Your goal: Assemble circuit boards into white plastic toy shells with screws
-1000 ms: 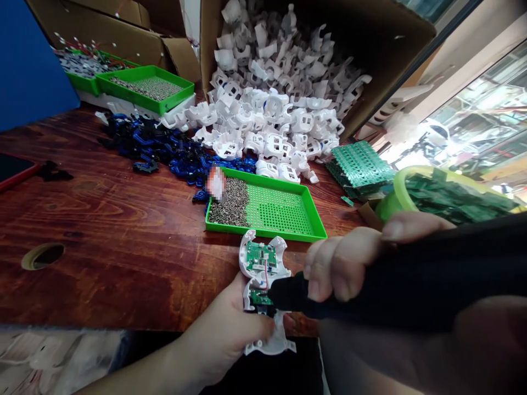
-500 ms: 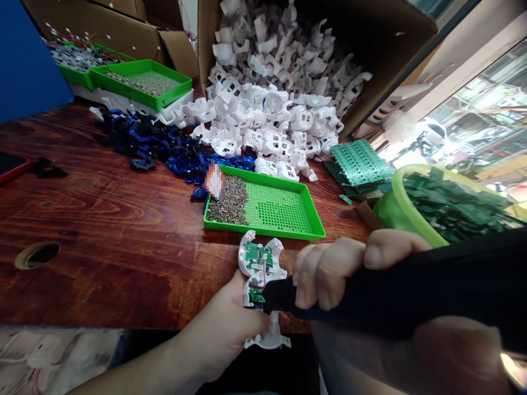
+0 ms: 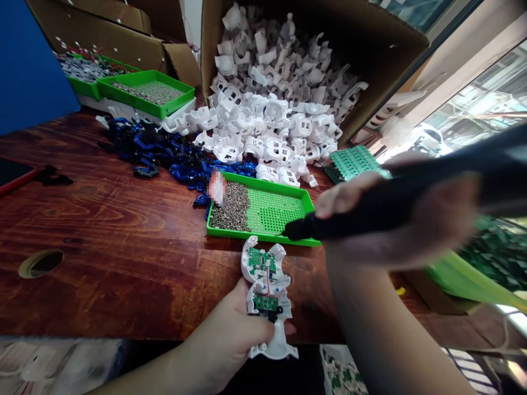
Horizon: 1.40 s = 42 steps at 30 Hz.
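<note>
At the table's front edge my left hand (image 3: 242,323) grips a white plastic housing (image 3: 276,343), its thumb lying across the lower part. Two green circuit boards (image 3: 265,303) sit inside the housing, joined by a red wire. My right hand (image 3: 395,219), blurred, is wrapped round a black electric screwdriver (image 3: 370,214). The tool's tip is over the front right rim of a green tray (image 3: 267,238), up and to the right of the housing and apart from it. Small metal screws (image 3: 230,208) fill the tray's left part.
White housings (image 3: 272,126) spill from a cardboard box (image 3: 382,49). Blue and black parts (image 3: 164,151) lie left of them. Green boards (image 3: 354,162) are stacked at the right, near a yellow-green basket (image 3: 473,274). A red-edged phone (image 3: 16,174) lies far left.
My right hand has lifted the screwdriver off the housing and moved it up to the tray's front right rim. The lower circuit board is now uncovered. My left hand keeps its hold.
</note>
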### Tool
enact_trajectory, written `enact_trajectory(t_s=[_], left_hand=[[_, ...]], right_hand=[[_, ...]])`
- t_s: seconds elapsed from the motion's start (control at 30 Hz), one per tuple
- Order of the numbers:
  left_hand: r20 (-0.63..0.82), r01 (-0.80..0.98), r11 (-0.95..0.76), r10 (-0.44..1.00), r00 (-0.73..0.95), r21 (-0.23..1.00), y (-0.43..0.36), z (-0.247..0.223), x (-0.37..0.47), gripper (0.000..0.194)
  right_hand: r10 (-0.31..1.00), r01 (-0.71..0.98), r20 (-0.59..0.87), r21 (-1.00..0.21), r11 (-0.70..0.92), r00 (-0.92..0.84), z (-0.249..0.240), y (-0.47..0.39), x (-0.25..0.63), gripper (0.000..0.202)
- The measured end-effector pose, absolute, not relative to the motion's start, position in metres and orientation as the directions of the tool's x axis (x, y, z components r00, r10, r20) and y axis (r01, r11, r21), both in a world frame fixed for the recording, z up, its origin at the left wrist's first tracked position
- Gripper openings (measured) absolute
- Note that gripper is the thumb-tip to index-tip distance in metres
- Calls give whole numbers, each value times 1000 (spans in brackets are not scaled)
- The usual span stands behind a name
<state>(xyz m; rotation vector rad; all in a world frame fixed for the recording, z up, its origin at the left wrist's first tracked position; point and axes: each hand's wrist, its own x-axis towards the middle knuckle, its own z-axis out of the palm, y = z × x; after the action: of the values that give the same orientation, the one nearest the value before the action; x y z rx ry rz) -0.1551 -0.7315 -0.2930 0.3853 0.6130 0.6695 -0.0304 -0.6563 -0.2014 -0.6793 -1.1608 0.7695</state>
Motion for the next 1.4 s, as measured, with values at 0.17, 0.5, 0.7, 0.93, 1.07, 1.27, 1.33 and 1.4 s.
enact_trajectory(t_s=[0.17, 0.5, 0.7, 0.93, 1.07, 1.27, 1.33, 1.4], left_hand=[[-404, -422, 746, 646, 648, 516, -730, -293, -156, 59], [-408, -424, 755, 637, 654, 500, -731, -298, -157, 50], [-432, -423, 768, 628, 647, 482, -731, -297, -157, 53], [-443, -418, 769, 627, 641, 483, -731, -294, -157, 53], [-450, -414, 771, 625, 639, 484, -732, -294, -157, 57], [-435, -420, 752, 645, 628, 508, -730, -293, -156, 56], [-425, -430, 732, 666, 613, 528, -731, -294, -156, 54], [-414, -446, 717, 683, 602, 535, -732, -295, -155, 54]], right_hand=[[741, -150, 632, -729, 668, 229, -234, -596, -46, 17], [759, -95, 625, -757, 647, 182, -247, -579, -51, 19], [762, -29, 623, -770, 637, 176, -251, -575, -49, 19], [769, -41, 608, -779, 626, 194, -252, -577, -50, 18], [767, -89, 611, -768, 634, 197, -253, -576, -50, 21], [727, -88, 630, -736, 671, 272, -242, -580, -49, 16], [712, -107, 633, -720, 686, 303, -226, -593, -46, 15], [732, -146, 624, -726, 672, 273, -207, -615, -42, 15]])
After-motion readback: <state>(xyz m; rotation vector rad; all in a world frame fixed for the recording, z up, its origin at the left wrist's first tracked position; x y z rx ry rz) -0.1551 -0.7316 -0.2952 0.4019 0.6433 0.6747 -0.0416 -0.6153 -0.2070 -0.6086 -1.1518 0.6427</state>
